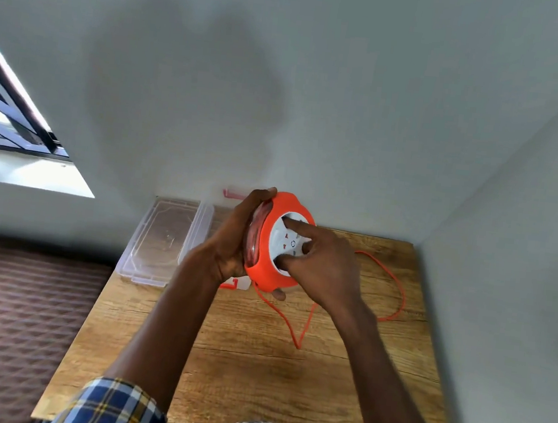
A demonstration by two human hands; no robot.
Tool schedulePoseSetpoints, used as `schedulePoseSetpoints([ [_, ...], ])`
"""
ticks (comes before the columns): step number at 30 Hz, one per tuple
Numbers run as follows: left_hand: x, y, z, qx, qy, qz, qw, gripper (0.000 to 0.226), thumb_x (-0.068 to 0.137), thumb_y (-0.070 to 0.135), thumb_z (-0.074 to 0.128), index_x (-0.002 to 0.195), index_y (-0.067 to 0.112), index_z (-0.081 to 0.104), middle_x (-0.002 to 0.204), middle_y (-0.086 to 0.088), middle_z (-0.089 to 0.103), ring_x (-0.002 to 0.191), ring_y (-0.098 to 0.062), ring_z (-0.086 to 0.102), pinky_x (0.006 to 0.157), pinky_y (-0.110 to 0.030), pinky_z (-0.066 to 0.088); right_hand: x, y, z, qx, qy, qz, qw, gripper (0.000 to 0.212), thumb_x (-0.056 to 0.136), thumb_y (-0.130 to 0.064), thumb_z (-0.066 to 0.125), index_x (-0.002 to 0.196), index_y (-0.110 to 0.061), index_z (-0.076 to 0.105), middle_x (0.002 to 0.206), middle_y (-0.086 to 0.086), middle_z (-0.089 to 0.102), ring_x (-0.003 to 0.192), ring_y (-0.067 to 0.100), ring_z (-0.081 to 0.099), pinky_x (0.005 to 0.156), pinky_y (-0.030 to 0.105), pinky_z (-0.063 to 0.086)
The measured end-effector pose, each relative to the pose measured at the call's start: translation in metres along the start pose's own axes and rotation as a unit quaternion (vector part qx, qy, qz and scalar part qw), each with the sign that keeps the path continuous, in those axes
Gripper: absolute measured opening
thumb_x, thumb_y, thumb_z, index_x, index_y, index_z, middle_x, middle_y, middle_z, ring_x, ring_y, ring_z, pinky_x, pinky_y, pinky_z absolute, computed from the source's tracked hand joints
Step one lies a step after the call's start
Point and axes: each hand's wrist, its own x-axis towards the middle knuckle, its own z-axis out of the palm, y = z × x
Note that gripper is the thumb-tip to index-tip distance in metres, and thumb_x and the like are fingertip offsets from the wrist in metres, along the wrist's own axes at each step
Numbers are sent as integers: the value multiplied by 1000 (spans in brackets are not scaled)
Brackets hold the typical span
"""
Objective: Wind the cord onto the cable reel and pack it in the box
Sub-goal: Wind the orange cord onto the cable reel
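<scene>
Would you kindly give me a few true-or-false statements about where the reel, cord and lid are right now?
1. The left hand grips the rim of the round orange and white plastic cable reel. True.
2. All of the thin orange cord is wound up. False: loose loops lie on the wooden table.
3. The right hand rests flat on the table. False: its fingers are on the reel's white face.
4. The clear plastic lid lies left of the reel. True.

Blue-yellow plaid sleeve (115, 407); bare forearms
</scene>
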Motion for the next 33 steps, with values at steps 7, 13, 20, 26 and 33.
schedulePoseSetpoints([
  [7,4,-2,17,12,50,55,997,59,97,65,55,112,14,82,112,-17,77,99,-32,76,86,-46,63,5,1,4,134,0,79,988,75,80,-72,63,142,-30,61,143,-4,64,123,15,65,92,32,53],
  [13,4,-2,1,-14,70,39,997,65,95,72,54,116,17,81,121,-17,76,104,-34,76,89,-50,61,4,19,-9,-27,71,-90,993,38,94,-38,69,130,-46,63,106,-17,75,81,3,67,69,27,54],
  [20,-2,-1,-3,29,-9,-44,999,77,85,80,63,128,18,76,127,-20,74,112,-44,72,97,-70,51,9,29,-13,-52,-129,-155,978,71,90,-21,75,136,-67,44,150,-18,50,123,11,59,91,38,57],
  [26,0,-3,5,43,-9,-59,997,77,92,78,54,132,16,73,131,-23,69,113,-45,69,94,-69,54,6,25,-8,-127,-98,-148,976,62,88,-21,74,142,-47,56,150,-7,58,130,23,58,94,37,53],
  [33,1,2,19,52,43,13,998,62,99,66,52,119,15,80,115,-20,77,97,-36,77,77,-49,65,5,13,-2,144,-22,109,983,78,68,-60,81,140,-37,62,139,-6,67,112,16,69,93,43,60],
])
